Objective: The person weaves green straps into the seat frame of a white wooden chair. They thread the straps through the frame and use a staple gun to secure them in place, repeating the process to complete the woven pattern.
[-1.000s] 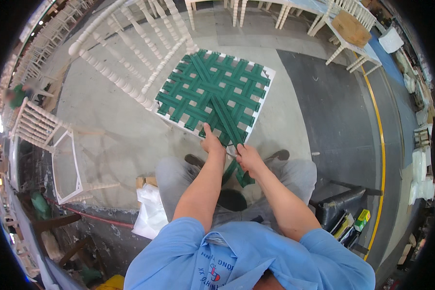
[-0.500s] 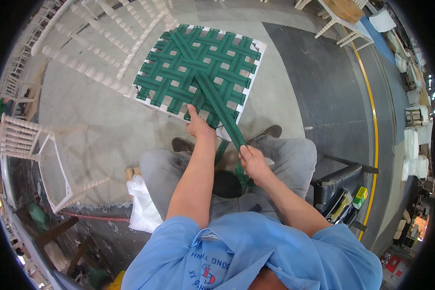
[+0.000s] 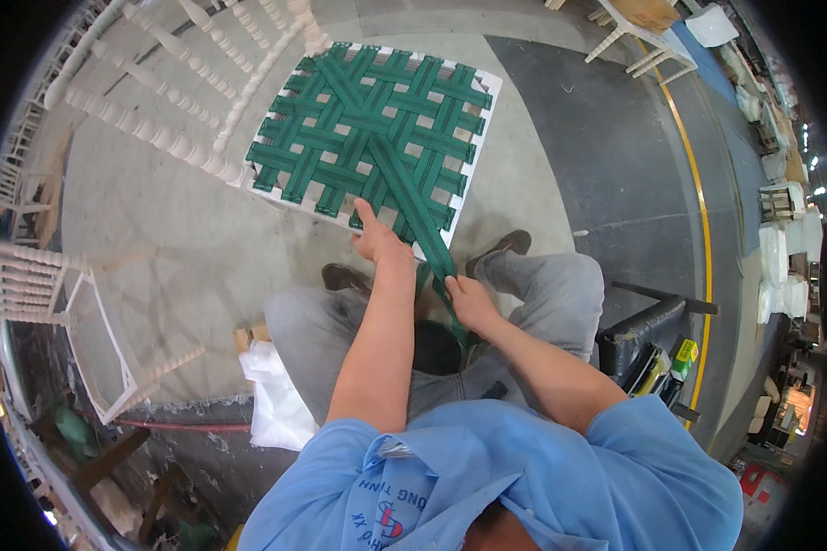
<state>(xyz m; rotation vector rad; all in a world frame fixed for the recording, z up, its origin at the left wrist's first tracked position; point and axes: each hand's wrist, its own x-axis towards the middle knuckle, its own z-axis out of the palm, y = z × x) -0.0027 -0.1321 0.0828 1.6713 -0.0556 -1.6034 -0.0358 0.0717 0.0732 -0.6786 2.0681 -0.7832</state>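
In front of me is a white chair [image 3: 482, 129] with a spindle back, its seat woven from green webbing straps [image 3: 322, 172]. A loose green strap [image 3: 412, 195] runs diagonally over the weave toward the near right corner. My right hand [image 3: 471, 303] grips that strap just off the seat's corner, and its tail hangs down between my legs. My left hand [image 3: 377, 237] is at the seat's near edge, thumb up along the webbing; its fingers are hidden beneath the frame.
An unwebbed white chair frame [image 3: 87, 321] lies at the left. White foam sheeting [image 3: 280, 404] is beside my left leg. A black padded seat [image 3: 629, 335] with a green and yellow box [image 3: 684, 358] stands right. More white furniture [image 3: 639, 23] sits at the far right.
My right hand has drawn slightly left and down toward me with the strap, which now lies closer to the seat's corner. My left hand keeps its place at the edge.
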